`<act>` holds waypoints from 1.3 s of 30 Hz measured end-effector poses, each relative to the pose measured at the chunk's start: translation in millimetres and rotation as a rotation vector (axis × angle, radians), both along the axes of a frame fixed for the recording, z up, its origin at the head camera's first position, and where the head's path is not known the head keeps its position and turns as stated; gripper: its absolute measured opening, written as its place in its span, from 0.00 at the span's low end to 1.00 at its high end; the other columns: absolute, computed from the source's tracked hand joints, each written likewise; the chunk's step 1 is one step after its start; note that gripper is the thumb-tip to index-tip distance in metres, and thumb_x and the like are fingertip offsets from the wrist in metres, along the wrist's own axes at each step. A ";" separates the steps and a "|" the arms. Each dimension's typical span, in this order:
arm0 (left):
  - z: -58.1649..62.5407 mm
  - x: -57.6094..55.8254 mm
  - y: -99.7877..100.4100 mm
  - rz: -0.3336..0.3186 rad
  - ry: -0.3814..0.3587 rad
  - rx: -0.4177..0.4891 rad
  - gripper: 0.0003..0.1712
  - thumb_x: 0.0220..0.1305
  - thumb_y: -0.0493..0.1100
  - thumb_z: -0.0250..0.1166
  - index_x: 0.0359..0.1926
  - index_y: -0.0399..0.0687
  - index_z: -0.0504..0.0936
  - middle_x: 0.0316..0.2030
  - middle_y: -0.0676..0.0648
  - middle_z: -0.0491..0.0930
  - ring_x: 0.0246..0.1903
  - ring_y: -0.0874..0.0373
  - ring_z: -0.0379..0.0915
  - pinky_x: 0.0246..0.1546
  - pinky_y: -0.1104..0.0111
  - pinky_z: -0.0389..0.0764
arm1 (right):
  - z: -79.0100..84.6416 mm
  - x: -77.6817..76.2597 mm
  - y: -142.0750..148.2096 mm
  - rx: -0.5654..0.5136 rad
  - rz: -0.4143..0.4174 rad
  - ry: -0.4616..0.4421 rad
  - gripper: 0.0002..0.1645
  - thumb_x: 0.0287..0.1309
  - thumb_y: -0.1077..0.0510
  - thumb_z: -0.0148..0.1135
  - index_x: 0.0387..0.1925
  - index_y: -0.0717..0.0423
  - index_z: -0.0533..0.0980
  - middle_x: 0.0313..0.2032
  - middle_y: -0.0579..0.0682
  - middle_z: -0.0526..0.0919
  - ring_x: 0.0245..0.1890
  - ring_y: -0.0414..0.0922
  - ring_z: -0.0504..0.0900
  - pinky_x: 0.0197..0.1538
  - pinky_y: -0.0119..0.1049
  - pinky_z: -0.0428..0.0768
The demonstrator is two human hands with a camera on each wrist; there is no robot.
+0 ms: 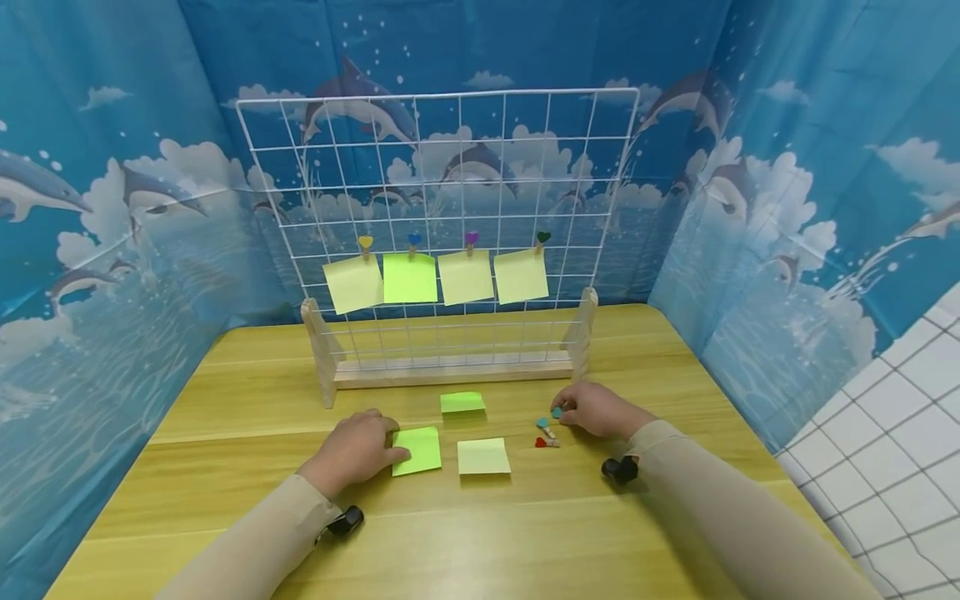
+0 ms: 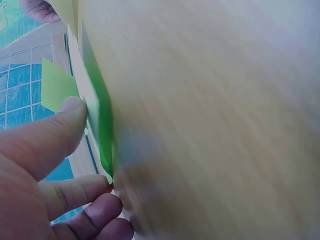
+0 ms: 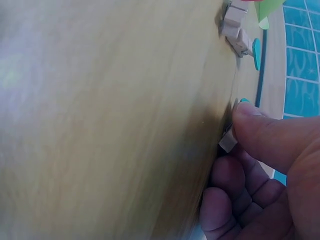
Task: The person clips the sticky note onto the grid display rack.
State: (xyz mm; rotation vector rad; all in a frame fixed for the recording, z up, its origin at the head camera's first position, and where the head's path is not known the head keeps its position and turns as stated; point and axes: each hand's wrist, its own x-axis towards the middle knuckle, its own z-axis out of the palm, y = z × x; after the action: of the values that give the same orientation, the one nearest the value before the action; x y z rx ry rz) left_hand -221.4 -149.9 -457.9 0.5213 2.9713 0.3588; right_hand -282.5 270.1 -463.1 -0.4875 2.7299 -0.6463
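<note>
My left hand (image 1: 352,452) pinches the left edge of a bright green sticky note (image 1: 422,450) low over the table. In the left wrist view, the thumb (image 2: 75,112) lies on the note's face and the index finger is at its lower edge. My right hand (image 1: 597,410) holds a small wooden clothespin (image 3: 228,141) with a teal heart (image 1: 557,412), between thumb and curled fingers at the tabletop. Beside it lie another teal-heart clothespin (image 1: 546,427) and a red-heart clothespin (image 1: 546,442). A pale yellow sticky note (image 1: 483,457) and a second green note (image 1: 462,402) lie between the hands.
A white wire grid (image 1: 459,179) stands at the back in a wooden base (image 1: 453,371). Heart clothespins hold several notes on it, among them a green one (image 1: 409,279) and a pale yellow one (image 1: 521,277). Dolphin-print curtains (image 1: 757,167) enclose the wooden table (image 1: 480,550).
</note>
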 end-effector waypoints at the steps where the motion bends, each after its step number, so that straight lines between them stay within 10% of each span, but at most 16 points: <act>1: 0.3 0.1 0.0 0.002 -0.001 0.005 0.31 0.65 0.59 0.74 0.57 0.41 0.87 0.50 0.44 0.86 0.53 0.45 0.81 0.58 0.47 0.80 | -0.2 -0.4 -0.1 -0.002 -0.003 -0.001 0.11 0.70 0.59 0.67 0.51 0.53 0.87 0.44 0.46 0.90 0.41 0.42 0.81 0.53 0.47 0.84; 39: -2.1 -6.2 7.9 0.038 -0.056 0.171 0.10 0.66 0.41 0.75 0.40 0.46 0.80 0.35 0.51 0.79 0.34 0.58 0.72 0.41 0.60 0.78 | -1.1 1.2 -1.9 -0.008 -0.021 0.004 0.09 0.69 0.60 0.68 0.49 0.53 0.86 0.39 0.45 0.87 0.37 0.42 0.78 0.48 0.44 0.82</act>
State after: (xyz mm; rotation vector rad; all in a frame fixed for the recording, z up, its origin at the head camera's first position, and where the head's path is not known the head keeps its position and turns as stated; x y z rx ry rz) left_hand -227.5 -141.9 -459.9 0.4639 2.9154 0.6249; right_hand -281.3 268.2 -464.1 -0.4628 2.7407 -0.6628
